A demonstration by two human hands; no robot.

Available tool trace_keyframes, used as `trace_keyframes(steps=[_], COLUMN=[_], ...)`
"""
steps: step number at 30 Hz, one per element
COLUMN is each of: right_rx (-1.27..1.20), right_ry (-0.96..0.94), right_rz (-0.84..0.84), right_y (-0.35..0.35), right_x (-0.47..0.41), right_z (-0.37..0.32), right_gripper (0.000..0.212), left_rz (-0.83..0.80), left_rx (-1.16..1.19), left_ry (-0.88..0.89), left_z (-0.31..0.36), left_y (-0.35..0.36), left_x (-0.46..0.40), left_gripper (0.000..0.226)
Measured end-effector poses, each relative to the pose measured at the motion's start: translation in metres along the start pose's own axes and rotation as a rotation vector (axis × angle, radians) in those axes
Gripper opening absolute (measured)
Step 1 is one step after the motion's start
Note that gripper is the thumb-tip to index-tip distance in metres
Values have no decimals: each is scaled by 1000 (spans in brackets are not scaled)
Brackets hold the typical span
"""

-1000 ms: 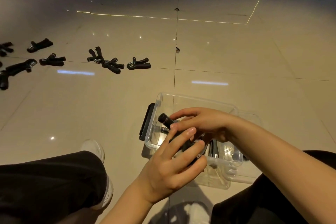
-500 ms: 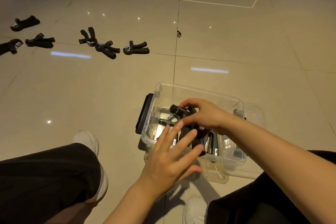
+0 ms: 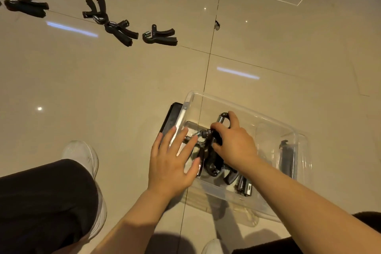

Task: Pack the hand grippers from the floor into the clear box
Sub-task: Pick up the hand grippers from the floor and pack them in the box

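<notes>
Head view looks down on the clear box (image 3: 274, 123) on the tiled floor (image 3: 123, 93). Inside it the right hand (image 3: 235, 146) curls its fingers around a black hand gripper (image 3: 214, 140), grasping it among others already packed. The left hand (image 3: 171, 163) hovers at the box's near left wall, fingers straight and spread, holding nothing. More hand grippers (image 3: 158, 35) lie on the floor, well apart at upper left.

Clear plastic box (image 3: 243, 107), glossy floor (image 3: 103, 80)
</notes>
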State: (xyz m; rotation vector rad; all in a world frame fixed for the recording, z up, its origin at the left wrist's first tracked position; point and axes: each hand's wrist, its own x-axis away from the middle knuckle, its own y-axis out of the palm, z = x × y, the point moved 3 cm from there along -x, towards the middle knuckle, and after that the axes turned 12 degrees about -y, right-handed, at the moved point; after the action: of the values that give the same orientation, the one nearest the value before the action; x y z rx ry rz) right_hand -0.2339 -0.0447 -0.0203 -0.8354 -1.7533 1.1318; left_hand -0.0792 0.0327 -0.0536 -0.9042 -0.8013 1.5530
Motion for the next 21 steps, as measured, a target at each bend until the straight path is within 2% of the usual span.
trace_keyframes(steps=[7,15,21], right_rx=[-84,-229,-202], right_ry=[78,152,149], right_rz=[-81,-83,-155], right_y=[56,87,107], right_x=[-32,-46,-48], right_z=[4,-8,-20], right_gripper=[57,43,44], left_rz=[85,106,135], left_rx=[64,58,27], left_ry=[5,-14,-36], left_z=[-3,-2,0], left_y=[4,6,5], left_x=[0,-1,0], left_gripper=[41,41,39])
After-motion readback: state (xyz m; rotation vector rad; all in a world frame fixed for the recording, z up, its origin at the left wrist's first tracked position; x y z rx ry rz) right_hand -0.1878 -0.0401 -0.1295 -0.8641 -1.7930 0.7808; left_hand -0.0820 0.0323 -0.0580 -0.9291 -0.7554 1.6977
